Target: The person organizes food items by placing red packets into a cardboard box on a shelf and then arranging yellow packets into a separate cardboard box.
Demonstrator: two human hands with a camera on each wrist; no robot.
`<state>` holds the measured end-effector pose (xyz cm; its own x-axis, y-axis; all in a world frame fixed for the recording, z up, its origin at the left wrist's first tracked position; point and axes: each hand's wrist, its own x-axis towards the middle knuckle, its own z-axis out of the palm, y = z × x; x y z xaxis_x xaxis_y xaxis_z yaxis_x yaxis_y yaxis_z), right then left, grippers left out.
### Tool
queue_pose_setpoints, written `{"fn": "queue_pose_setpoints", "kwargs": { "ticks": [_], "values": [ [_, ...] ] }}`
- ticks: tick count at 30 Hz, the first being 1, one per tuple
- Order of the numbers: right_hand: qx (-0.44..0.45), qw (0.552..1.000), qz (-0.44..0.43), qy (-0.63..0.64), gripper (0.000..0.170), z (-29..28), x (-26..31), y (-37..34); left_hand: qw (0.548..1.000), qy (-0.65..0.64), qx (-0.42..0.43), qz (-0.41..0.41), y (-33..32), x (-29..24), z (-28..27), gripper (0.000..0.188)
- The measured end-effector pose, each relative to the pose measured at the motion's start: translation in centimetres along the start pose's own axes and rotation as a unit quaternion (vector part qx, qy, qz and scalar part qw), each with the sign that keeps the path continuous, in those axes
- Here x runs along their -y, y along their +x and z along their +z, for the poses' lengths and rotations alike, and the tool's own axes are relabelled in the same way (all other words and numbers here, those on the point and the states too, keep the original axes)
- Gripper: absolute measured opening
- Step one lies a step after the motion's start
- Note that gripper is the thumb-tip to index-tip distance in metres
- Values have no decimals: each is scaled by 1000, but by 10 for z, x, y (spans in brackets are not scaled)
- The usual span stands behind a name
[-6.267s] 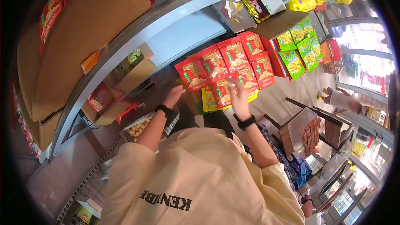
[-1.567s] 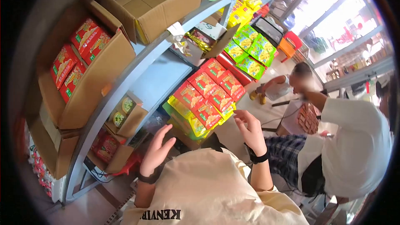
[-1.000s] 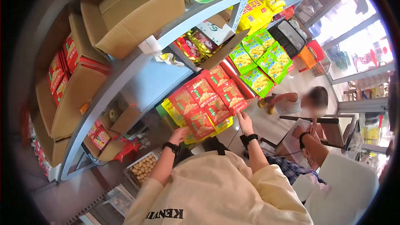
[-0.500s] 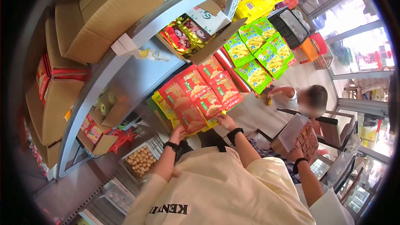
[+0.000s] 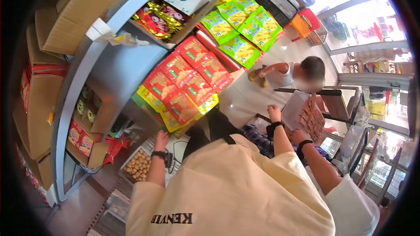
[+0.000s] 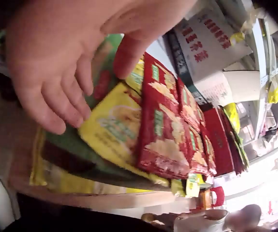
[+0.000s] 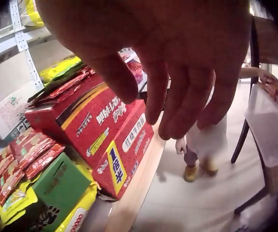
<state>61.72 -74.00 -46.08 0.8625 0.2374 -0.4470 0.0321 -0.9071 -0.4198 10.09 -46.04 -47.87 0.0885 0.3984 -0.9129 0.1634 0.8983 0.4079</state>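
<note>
Several red snack packets [image 5: 179, 81] lie in neat rows on top of yellow packets [image 5: 170, 120]. A green box [image 7: 64, 186] shows beneath them in the right wrist view. My left hand [image 5: 161, 142] hovers by the near left corner of this stack, fingers loosely bent and holding nothing. In the left wrist view its fingertips are close over the yellow packet [image 6: 114, 125]. My right hand [image 5: 274, 112] is away from the stack, out to the right over the floor, with loosely hanging fingers and nothing in them.
Green snack packets [image 5: 240, 52] sit on a red carton [image 7: 100, 125] behind the stack. A metal shelf [image 5: 72, 100] with cardboard boxes [image 5: 87, 8] stands at left. A child [image 5: 284, 76] and another person's arm [image 5: 317, 157] are at right, near a small table. A crate of eggs [image 5: 138, 166] stands low at left.
My hands touched the stack's near edge half a second ago. Since then both have come off it, the right moving out to the right. The head view has shifted, and the child has turned.
</note>
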Motion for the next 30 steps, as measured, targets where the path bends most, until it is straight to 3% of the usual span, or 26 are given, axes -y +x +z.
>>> {"fn": "queue_pose_setpoints", "kwargs": {
  "ticks": [1,3,5,6,8,10,13,15,18,23,30],
  "values": [
    [-19,1000,2,1,32,-13,4,11,999,-26,-19,-19,-3,17,-19,59],
    [-82,995,-59,-20,32,-31,-14,55,997,-63,-49,-6,-17,57,-56,47],
    [-91,995,-33,-12,32,-48,-29,105,992,-74,-89,-56,-35,85,-70,45],
    [-89,996,-12,-9,32,-58,-32,127,989,-111,-87,-42,-47,106,-76,49],
    [-75,997,-21,14,39,-65,-60,183,991,-51,-96,-77,-49,152,-84,58],
    [-26,999,-21,27,42,-69,-64,205,995,79,-51,-22,-40,219,-106,49],
    [61,995,-44,58,44,-77,-23,207,953,291,-54,62,-68,229,-58,44],
    [30,992,-78,99,46,-69,-6,222,932,342,-73,95,-90,208,-11,42],
    [-28,981,-4,189,48,-85,20,237,959,252,-95,91,-123,162,49,46],
    [-32,997,-62,21,50,-86,-3,263,994,-30,-107,13,-152,105,123,53],
    [4,994,-106,-14,44,-101,-7,278,995,51,-82,25,-153,93,137,51]
  ]
}}
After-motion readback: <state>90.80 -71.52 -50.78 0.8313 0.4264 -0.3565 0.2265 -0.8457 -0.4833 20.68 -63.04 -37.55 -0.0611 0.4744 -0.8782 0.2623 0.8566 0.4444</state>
